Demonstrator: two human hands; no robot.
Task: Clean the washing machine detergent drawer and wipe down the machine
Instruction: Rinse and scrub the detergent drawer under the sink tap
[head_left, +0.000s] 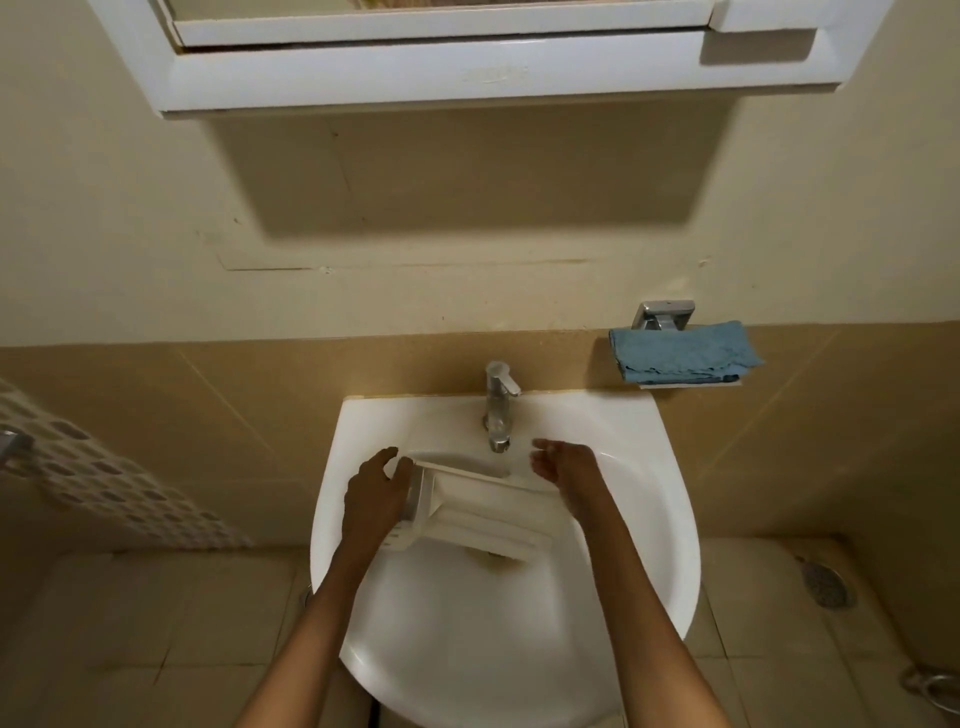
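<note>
The white detergent drawer (483, 512) lies across the bowl of the white sink (660, 519), just below the chrome tap (500, 405). My left hand (374, 493) grips the drawer's front panel at its left end. My right hand (563, 467) hovers with loosely curled fingers just right of the tap spout, above the drawer's far end, holding nothing. I cannot tell whether water runs from the tap.
A folded blue cloth (685, 353) lies on a small wall shelf right of the tap. A white mirror cabinet (467, 67) hangs overhead. A patterned towel (104, 488) hangs at the left. The tiled floor has a drain (826, 587) at the right.
</note>
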